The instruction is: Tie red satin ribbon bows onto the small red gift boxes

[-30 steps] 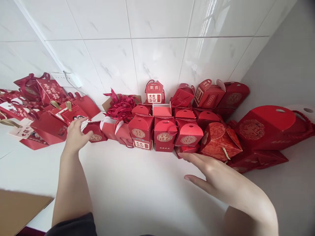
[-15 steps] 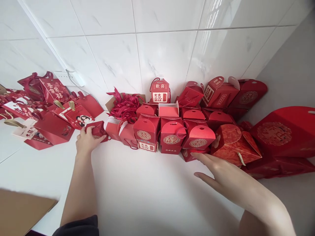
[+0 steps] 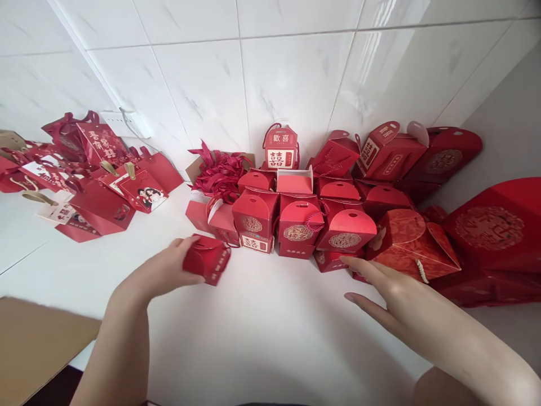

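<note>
A small dark red gift box (image 3: pixel 208 260) with pale lettering on one side is gripped in my left hand (image 3: pixel 171 268), thumb on the near side and fingers on the far side. It is in front of the stacked red gift boxes (image 3: pixel 256 214). My right hand (image 3: pixel 389 287) reaches in from the right with its fingers stretched out and thumb apart. Its fingertips are at a low red box (image 3: pixel 332 260) under the front right stack; whether they press on it I cannot tell. Beside that hand sits an orange-red patterned box (image 3: pixel 408 239) with a cream cord.
Dark red ribbons (image 3: pixel 220 172) fill a cardboard box behind the stacks. Red gift bags (image 3: pixel 101 203) crowd the left. Large red boxes (image 3: pixel 499 231) stand at the right, and a tiled wall (image 3: pixel 296 73) rises behind. A cardboard flap (image 3: pixel 38 338) juts in at the lower left.
My left hand has moved right and toward me, carrying the small red box from the left end of the row. My right hand has stayed near the low box.
</note>
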Available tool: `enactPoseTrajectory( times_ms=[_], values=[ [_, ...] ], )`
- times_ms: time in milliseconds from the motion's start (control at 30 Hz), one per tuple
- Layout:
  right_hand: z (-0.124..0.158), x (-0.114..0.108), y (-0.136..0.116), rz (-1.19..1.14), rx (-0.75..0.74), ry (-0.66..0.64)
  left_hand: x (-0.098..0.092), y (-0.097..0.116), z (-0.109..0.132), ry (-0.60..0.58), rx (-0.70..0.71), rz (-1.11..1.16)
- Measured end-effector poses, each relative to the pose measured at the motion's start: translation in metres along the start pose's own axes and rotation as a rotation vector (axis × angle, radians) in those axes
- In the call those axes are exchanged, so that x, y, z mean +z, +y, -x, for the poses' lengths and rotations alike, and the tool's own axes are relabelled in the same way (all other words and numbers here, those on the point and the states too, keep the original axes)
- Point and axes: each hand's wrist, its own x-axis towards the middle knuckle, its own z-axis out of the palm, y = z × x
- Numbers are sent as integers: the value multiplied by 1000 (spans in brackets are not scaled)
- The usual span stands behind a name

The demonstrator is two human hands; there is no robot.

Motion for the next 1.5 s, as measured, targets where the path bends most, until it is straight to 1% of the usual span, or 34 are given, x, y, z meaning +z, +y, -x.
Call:
enactPoseTrajectory(
  times_ms=[100,133,167,200,233,300,333,400,467,533,567,633,667,700,733,800,867,967,1067,1167,1233,1267,1333,1400,1467,1500],
  values=[
    [0,-7,-7,5,-20,-17,9,36,8,-313,172,9],
    [0,-8,-11,5,-35,-32,12,46,8,-364,203,11],
    [0,-10,-15,2,-53,-52,16,55,8,-372,227,10],
    [0,-11,-19,-1,-69,-72,22,63,6,-335,251,5],
    [-1,-11,-23,-5,-83,-93,29,70,4,-269,285,0],
    [-3,-9,-32,-18,-110,-127,50,85,0,-130,390,4],
    [-5,-7,-36,-25,-133,-146,62,92,-1,-89,455,14],
    [-10,0,-44,-24,-190,-189,88,103,-1,-58,558,64],
    [-16,8,-51,14,-241,-224,113,111,2,-58,613,139],
    [-22,14,-57,59,-282,-205,132,113,6,-24,612,198],
    [-24,16,-59,80,-310,-174,139,112,7,30,590,211],
    [-28,18,-63,126,-385,-82,148,105,7,188,503,213],
    [-30,19,-66,155,-424,-32,150,101,4,259,437,238],
    [-31,20,-68,190,-463,12,152,96,1,303,361,288],
    [-32,21,-70,228,-495,50,152,90,-4,318,280,358],
    [-34,27,-75,302,-534,110,151,79,-14,291,148,505],
    [-35,37,-80,359,-583,162,149,72,-22,254,85,585],
    [-35,60,-93,381,-726,262,145,72,-23,235,77,613],
    [-33,84,-107,378,-874,382,142,80,-12,226,130,594],
    [-32,100,-115,385,-963,461,140,87,-3,114,176,555],
    [-33,100,-115,367,-972,452,140,87,-1,66,222,515],
    [-34,97,-113,333,-969,418,140,85,-1,76,261,492],
    [-35,84,-106,190,-946,292,140,81,-3,119,349,457],
    [-35,66,-96,-20,-896,125,140,76,-8,130,425,468],
    [-36,50,-86,-133,-810,42,140,73,-12,88,454,540],
    [-38,45,-82,-140,-759,34,139,72,-14,56,457,599]
  ],
)
